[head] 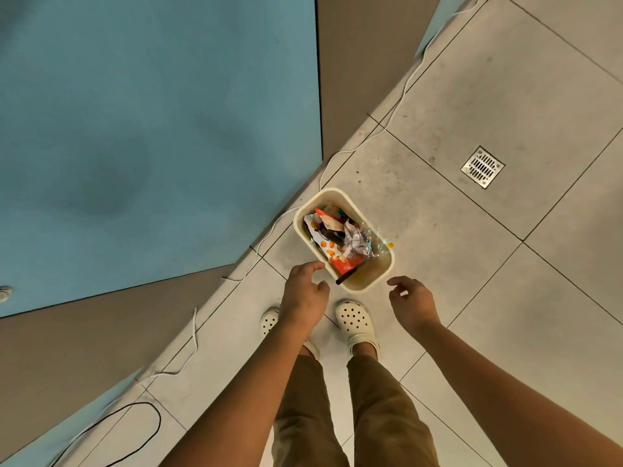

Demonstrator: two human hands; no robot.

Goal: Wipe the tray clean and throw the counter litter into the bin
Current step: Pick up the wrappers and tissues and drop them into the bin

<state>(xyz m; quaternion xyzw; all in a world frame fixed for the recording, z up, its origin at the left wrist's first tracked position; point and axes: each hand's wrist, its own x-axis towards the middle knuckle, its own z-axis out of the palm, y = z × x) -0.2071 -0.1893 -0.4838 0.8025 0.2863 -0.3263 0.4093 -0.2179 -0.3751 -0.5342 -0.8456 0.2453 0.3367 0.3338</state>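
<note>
The cream bin point(369, 277) stands on the tiled floor point(505, 96) just off the blue desk's point(151, 129) corner — wrappers and crumpled foil point(357, 242) heaped inside. Both hands hang above its near rim, left hand point(305, 293) and right hand point(413, 303) loosely spread, holding nothing.

Steel floor drain point(482, 167), white cable point(367, 138), black cable point(148, 436), white clogs point(355, 320).
</note>
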